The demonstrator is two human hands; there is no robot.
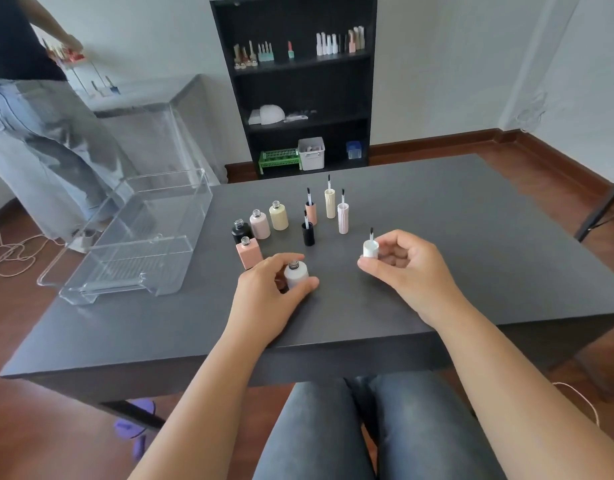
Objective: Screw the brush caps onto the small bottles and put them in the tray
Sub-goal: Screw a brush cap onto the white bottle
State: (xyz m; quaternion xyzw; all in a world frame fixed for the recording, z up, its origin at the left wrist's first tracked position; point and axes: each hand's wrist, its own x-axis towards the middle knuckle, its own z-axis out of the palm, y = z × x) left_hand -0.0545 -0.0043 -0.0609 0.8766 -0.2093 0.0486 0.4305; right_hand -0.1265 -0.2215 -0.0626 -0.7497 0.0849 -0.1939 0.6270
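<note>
My left hand [276,289] grips a white open-necked bottle [296,274] standing on the grey table [472,271]. My right hand [402,263] holds a white brush cap [370,248] upside down, brush pointing up, to the right of that bottle. Behind stand several uncapped bottles: pink square [249,254], black [241,231], pale pink [260,224], cream [278,216]. Several brush caps stand brush-up: black [308,233], pink [311,212], cream [330,202], pale pink [343,218]. The clear plastic tray [136,251] sits at the table's left side.
A person in light jeans [39,133] stands at the far left by another table. A black shelf [298,81] with bottles and boxes stands against the wall behind. A dark stand leg [603,206] crosses at the right. My knees are under the table's near edge.
</note>
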